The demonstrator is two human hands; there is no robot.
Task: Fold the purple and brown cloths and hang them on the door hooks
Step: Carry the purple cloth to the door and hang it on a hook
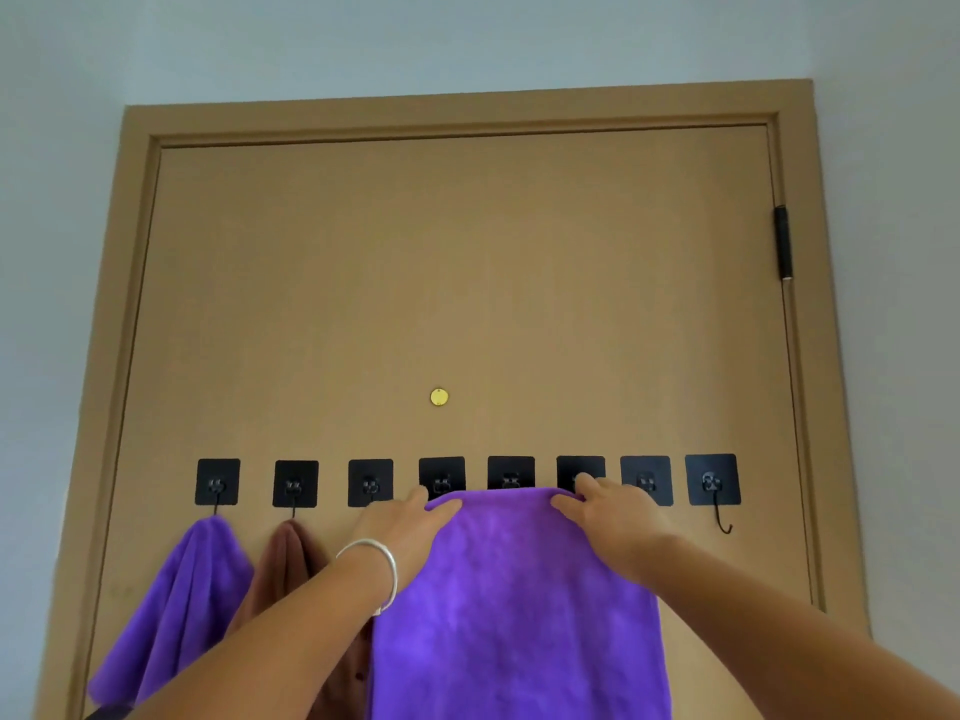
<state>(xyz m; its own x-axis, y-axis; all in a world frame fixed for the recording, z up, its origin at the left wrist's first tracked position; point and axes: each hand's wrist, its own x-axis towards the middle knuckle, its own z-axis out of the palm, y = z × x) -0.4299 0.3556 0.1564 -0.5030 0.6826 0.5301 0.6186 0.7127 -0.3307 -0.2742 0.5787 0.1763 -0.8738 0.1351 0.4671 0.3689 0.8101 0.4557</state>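
- Eight black square hook pads run in a level row across the tan door [467, 278], low in the view.
- Both hands hold one purple cloth [514, 605] up against the middle of that row; its top edge lies just under the fourth, fifth and sixth pads, and the rest hangs straight down out of view at 6 o'clock.
- Left hand [400, 532] sits at the cloth's upper corner at 9 o'clock of the cloth; its fingers [441, 511] lie curled over the top edge, pinching it, with the fingertip by the fourth hook pad [442, 478].
- A silver bangle [371, 571] circles the left wrist.
- Right hand [613, 517] grips the opposite upper corner at 3 o'clock of the cloth, thumb over the front of the fabric and a finger reaching up onto the sixth hook pad [580, 472].
- Whether the cloth is caught on any hook, I cannot tell; the hooks behind it are covered.
- A second purple cloth [171, 610] hangs bunched from the first hook [217, 483] at 8 o'clock of the view.
- A brown cloth [283, 569] hangs from the second hook [295, 484], just beside it and partly behind the left forearm.
- The eighth hook [712, 480], at the far 3 o'clock end, hangs bare.
- A small round brass disc [439, 397] sits on the door at 12 o'clock of the held cloth.
- A black hinge [783, 241] shows on the door's edge at 2 o'clock.
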